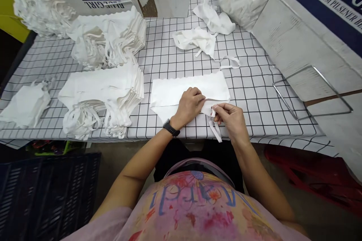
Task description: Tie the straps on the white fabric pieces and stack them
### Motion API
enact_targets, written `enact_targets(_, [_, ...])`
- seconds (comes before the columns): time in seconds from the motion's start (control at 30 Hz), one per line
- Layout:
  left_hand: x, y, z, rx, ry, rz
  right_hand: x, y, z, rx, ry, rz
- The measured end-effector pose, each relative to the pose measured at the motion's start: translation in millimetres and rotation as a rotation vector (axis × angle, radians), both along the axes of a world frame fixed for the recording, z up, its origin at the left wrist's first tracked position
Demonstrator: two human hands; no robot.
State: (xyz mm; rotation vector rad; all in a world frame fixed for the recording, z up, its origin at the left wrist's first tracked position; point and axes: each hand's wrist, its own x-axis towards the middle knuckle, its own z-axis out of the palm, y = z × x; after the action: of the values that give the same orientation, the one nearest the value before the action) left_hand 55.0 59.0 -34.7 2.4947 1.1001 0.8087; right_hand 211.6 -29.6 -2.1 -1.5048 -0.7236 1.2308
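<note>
A white strappy top, its kind perhaps a bra top, lies flat on the checked cloth in front of me, with its scalloped edge away from me. My left hand, with a black watch at the wrist, rests on it. Its fingers are curled together at a fold in the fabric. To the right, my right hand pinches a thin white strap between thumb and fingers. The strap's loose end hangs toward the table's near edge. Part of the top is hidden under my left hand.
Stacks of similar white tops stand at left, beside a small white piece. Crumpled tops lie beyond my hands. Cardboard boxes stand at the back and right; a bent metal wire frame leans by the right box.
</note>
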Motion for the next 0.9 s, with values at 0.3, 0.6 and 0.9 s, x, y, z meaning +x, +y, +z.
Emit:
enact_targets(0.3, [-1.8,-0.9,-2.5,0.019,-0.124,0.026,-12.2,20.8,4.6,-0.060,0.034,-0.027])
enact_targets(0.6, [0.3,-3.4,-5.8,0.122,-0.105,0.010,-13.0,30.2,4.0,-0.085,0.082,-0.089])
enact_targets(0.9, [3.4,-5.3,-6.4,0.217,-0.120,0.041,-13.5,30.6,1.2,-0.090,0.102,-0.098])
